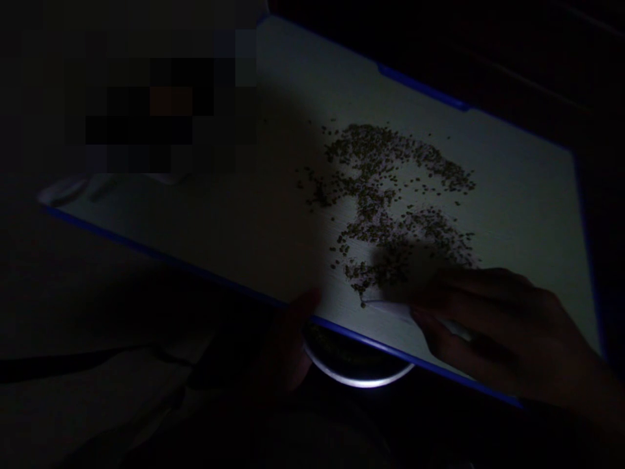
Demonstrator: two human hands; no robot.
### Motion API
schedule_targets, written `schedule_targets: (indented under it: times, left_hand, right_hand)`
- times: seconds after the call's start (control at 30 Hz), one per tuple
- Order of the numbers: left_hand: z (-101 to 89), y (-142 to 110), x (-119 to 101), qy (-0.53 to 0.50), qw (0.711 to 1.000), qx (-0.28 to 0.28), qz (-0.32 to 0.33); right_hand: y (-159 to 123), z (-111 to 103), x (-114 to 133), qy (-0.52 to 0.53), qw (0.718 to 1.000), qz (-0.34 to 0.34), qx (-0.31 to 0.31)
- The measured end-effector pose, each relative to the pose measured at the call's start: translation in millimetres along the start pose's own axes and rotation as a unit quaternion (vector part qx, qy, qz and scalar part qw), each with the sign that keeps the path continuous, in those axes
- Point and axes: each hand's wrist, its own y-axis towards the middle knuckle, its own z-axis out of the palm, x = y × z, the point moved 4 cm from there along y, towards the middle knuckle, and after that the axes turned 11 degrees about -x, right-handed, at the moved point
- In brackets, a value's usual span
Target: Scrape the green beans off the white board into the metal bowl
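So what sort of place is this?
Too dark to be sure; possibly a dimly lit home or small workspace. The clues are a blue-edged white board with loose grains spread on it, and what looks like a bowl under its near edge.

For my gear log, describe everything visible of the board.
A pale board, perhaps plastic, with a blue rim and a thicker blue strip on the far edge. Dark grains lie scattered on it. The left hand has a thumb over the near edge, which partly covers a shiny-rimmed vessel; the right hand, holding a thin pale tool, is over its near right. Pixelation hides some far left.
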Motion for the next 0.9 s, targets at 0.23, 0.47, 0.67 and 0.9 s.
schedule_targets:
  times: [0.23, 0.47, 0.67, 0.9]
  left_hand:
    - [-1.5, 2, 1, 0.018, 1.000, -0.004, 0.007]
    - [0.2, -1, 0, 0.018, 1.000, -0.020, 0.014]
    - [-8.3, 3, 2, 0.051, 0.997, -0.059, 0.014]
    - [2.2, 0, -3, 0.032, 0.998, -0.057, 0.001]
  right_hand:
    - [-2, -1, 3, 0.028, 1.000, -0.002, 0.014]
    - [-5, -1, 5, 0.018, 1.000, 0.005, 0.014]
    - [-5, -2, 8, 0.003, 1.000, -0.004, 0.021]
    - [-2, -1, 9, 0.019, 0.999, -0.039, 0.027]
